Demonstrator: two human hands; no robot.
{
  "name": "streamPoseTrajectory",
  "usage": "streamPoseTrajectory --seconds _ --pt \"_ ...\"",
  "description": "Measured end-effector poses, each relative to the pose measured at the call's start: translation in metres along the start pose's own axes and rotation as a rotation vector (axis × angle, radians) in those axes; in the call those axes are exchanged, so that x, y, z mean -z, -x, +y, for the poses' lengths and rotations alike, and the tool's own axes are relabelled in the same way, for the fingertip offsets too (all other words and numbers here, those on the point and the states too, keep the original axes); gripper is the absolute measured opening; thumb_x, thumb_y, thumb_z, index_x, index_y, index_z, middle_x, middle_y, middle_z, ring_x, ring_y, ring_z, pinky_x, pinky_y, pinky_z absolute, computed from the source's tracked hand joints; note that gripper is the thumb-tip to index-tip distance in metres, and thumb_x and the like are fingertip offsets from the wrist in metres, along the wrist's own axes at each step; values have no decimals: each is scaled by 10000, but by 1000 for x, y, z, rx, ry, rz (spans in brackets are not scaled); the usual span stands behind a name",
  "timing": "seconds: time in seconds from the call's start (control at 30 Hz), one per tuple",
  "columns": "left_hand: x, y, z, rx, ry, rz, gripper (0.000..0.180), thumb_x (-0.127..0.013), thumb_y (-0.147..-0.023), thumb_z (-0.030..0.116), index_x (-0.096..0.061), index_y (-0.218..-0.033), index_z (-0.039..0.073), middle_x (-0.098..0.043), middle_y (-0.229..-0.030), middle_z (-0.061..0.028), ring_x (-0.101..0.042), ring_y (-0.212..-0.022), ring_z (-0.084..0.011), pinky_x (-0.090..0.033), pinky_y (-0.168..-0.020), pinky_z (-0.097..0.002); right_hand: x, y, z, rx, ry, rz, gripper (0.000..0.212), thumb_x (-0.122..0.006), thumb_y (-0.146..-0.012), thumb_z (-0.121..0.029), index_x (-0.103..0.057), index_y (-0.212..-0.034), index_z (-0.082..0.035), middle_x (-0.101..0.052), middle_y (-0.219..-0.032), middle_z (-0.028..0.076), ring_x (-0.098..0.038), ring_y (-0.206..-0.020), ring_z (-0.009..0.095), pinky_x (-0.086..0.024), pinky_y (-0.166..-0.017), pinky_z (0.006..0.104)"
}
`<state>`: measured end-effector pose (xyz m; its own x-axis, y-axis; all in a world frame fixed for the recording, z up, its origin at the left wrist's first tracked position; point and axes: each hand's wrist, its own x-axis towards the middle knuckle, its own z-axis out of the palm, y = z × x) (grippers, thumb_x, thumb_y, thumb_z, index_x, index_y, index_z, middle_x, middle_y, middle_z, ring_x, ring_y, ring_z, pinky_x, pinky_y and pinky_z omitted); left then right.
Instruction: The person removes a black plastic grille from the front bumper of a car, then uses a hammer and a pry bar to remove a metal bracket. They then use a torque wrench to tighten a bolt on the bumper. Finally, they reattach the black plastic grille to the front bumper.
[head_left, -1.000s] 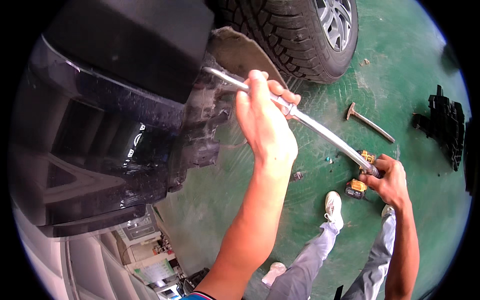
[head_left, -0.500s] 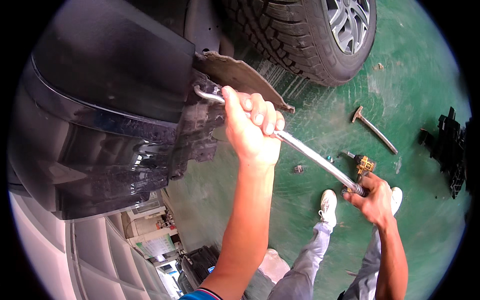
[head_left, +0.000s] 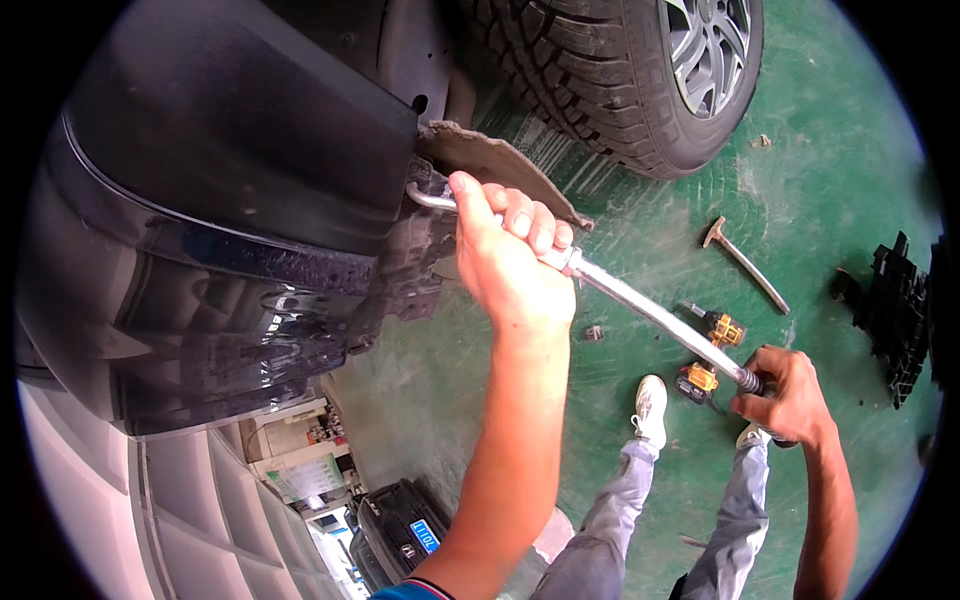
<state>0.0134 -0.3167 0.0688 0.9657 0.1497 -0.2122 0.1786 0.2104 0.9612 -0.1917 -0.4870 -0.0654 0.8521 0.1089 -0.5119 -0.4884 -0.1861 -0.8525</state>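
Observation:
A long shiny hooked metal rod runs slantwise across the view, held in both my hands. My left hand is wrapped around it near the hooked end, with a collar showing just past my fingers. My right hand closes around the dark grip at the other end, beside a ribbed section. The bent tip meets the rough edge of the dark car bodywork, next to a loose, ragged liner flap. Whether the tip is caught there, I cannot tell.
A car wheel stands at the top. On the green floor lie a hammer, a yellow and black cordless drill and broken black plastic parts. Another dark car stands behind at lower left. My shoes are below the rod.
My right hand and the rod's grip end have shifted right, uncovering more of the drill. A collar now shows beside my left fingers. The whole view has shifted slightly.

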Motion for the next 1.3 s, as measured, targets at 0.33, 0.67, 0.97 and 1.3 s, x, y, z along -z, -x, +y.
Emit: streamPoseTrajectory --seconds 0.33,0.67,0.97,1.3 --pt "-10 0 -6 -47 -48 145 391 -467 -1011 442 -409 -767 142 -354 -595 39 -335 -491 -90 -340 -478 -273 6 -52 -78 142 -18 -115 277 -731 -605 -187 -636 -753 27 -583 -630 138 -576 -591 224 -440 -568 358" --pt "-8 9 1 -7 -81 149 358 -473 -1018 408 -435 -797 129 -369 -636 29 -348 -520 -99 -351 -504 -277 7 11 7 -131 -280 -183 276 -764 -585 -125 -613 -757 29 -562 -636 54 -537 -612 132 -429 -558 302" --pt "-11 14 -2 -60 -101 151 353 -449 -1028 407 -435 -809 130 -364 -649 32 -340 -526 -100 -344 -503 -282 9 -7 -15 -69 -130 -166 276 -764 -577 -163 -617 -696 37 -557 -568 89 -547 -535 163 -418 -525 327" --pt "-11 10 -1 -88 -109 135 351 -440 -1030 406 -436 -817 127 -362 -652 30 -347 -526 -96 -355 -506 -274 7 -18 11 -23 -229 -239 244 -743 -603 -156 -650 -739 24 -600 -637 78 -556 -605 139 -430 -560 317"
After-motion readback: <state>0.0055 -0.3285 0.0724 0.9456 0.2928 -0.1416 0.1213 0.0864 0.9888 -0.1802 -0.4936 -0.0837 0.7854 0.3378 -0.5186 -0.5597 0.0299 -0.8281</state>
